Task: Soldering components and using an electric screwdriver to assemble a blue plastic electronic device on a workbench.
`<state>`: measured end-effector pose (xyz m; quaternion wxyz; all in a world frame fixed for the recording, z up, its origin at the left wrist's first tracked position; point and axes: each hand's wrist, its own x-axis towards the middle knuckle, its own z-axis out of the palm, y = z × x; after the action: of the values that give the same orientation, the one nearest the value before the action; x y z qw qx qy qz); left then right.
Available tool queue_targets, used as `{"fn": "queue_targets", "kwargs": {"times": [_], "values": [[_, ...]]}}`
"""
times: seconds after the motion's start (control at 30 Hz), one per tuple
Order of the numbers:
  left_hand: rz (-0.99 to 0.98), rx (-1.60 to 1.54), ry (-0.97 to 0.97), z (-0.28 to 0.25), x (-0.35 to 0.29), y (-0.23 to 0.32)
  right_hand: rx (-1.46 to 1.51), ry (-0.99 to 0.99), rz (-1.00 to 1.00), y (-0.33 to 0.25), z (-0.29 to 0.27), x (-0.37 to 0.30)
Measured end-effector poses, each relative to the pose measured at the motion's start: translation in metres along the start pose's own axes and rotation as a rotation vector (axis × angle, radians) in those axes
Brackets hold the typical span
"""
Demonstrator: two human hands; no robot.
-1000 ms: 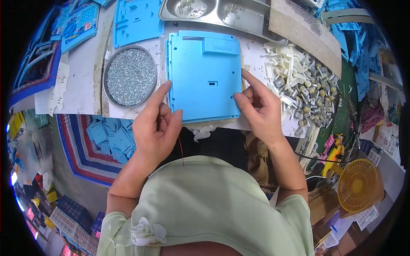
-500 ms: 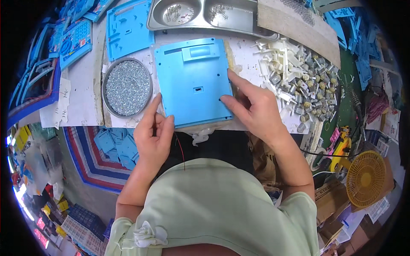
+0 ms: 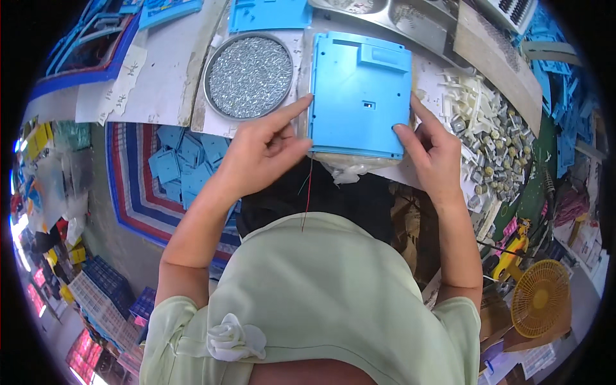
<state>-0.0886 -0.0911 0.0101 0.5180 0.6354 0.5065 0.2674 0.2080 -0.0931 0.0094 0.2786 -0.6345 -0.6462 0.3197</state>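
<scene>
Blue plastic casing panel (image 3: 340, 122) lies between the left hand (image 3: 264, 149) and right hand (image 3: 434, 149). Round metal dish (image 3: 206, 80), silver screws (image 3: 250, 76) inside, just beyond the left hand. Remotely I see both hands apart, each splayed against a panel side. Thin red wire (image 3: 308, 192) right of left hand.

Two hands (image 3: 260, 153), one blue casing (image 3: 350, 122) between them, one round dish (image 3: 290, 77), one yellow fan (image 3: 541, 299), one fabric flower (image 3: 232, 337) — dozens of metal cylinders (image 3: 497, 154).

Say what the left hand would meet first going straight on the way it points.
Likely the blue panel: the left hand points toward its left edge, index and thumb tips right at it. Whether they touch is unclear from this view.
</scene>
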Motion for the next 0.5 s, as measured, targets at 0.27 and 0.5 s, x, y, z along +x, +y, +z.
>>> {"fn": "queue_targets", "kwargs": {"times": [0.27, 0.5], "values": [[-0.019, -0.132, -0.015, 0.003, -0.01, -0.005, 0.075, -0.034, 0.044, 0.001, -0.003, -0.001], [0.295, 0.832, 0.407, -0.07, 0.027, -0.026, -0.232, 0.033, -0.536, -0.057, -0.02, 0.069]]}}
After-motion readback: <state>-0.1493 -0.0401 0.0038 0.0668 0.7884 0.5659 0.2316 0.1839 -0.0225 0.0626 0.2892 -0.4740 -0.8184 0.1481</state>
